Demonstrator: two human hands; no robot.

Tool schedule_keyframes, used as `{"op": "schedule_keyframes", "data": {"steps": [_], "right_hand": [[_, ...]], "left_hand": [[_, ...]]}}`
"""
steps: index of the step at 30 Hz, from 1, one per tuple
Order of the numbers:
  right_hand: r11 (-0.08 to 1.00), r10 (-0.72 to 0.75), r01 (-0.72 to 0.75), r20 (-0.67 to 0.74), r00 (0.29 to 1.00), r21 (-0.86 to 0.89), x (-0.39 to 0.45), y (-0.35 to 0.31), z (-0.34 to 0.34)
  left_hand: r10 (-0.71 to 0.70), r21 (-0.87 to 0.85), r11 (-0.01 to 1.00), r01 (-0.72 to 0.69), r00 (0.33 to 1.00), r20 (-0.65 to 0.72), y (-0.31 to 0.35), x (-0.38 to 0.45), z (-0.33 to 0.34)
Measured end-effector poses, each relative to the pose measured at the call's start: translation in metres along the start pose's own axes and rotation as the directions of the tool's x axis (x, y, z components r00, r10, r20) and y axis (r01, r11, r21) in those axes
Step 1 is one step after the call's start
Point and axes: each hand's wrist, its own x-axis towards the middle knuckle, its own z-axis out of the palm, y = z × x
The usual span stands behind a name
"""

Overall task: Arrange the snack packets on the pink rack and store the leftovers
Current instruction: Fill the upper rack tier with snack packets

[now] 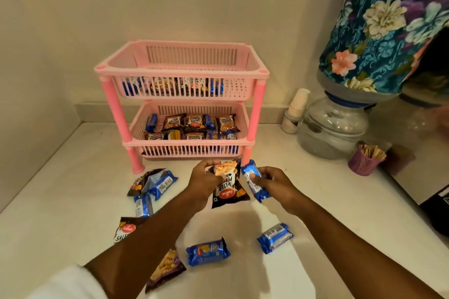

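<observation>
On the white table (pixel 60 201), going from the left, a loose cluster of snack packets lies in front of the pink rack's left leg: a dark peanut packet (pixel 139 183) with a blue biscuit packet (pixel 163 184) leaning on it, another blue biscuit packet (pixel 143 205) just below, then a black salted peanuts packet (pixel 126 229) partly hidden under the left forearm, and nearer the camera a purple-edged nut packet (pixel 165 268) also partly under that arm. The pink rack (pixel 181 102) stands against the wall, well back from these; its lower basket is filled with peanut and blue biscuit packets lying flat, and its upper basket holds more, seen only through the slats. Just in front of the rack, the left hand (pixel 201 183) has its grip closed on the top of a black salted peanuts packet (pixel 227 188) that hangs above the table. Touching distance to its right, the right hand (pixel 274 184) pinches a blue biscuit packet (pixel 254 181) between thumb and fingers. Below the hands two blue biscuit packets lie apart on bare table, one centre (pixel 207 251), one further right (pixel 275 238). To the right of the rack stand a stack of paper cups (pixel 297 107), a water dispenser jar (pixel 332 128) under a floral cover (pixel 388 24), and a purple cup of wooden sticks (pixel 365 160)
</observation>
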Motion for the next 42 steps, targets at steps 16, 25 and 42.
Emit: {"op": "schedule_keyframes", "data": {"steps": [16, 25, 42], "right_hand": [[0.855, -0.391, 0.414, -0.136, 0.91, 0.311, 0.019, -0.269, -0.011], [0.893, -0.393, 0.252, -0.371, 0.841, -0.374, 0.117, -0.332, -0.023], [0.314, -0.066, 0.007, -0.014, 0.998, -0.949, 0.181, -0.311, 0.001]], "left_hand": [[0.755, 0.227, 0.61, -0.759, 0.644, 0.124, 0.255, -0.005, -0.025], [0.828, 0.398, 0.53, -0.748, 0.558, -0.055, 0.308, 0.072, -0.033], [0.441, 0.375, 0.802, -0.465, 0.884, 0.155, 0.296, 0.176, -0.023]]}}
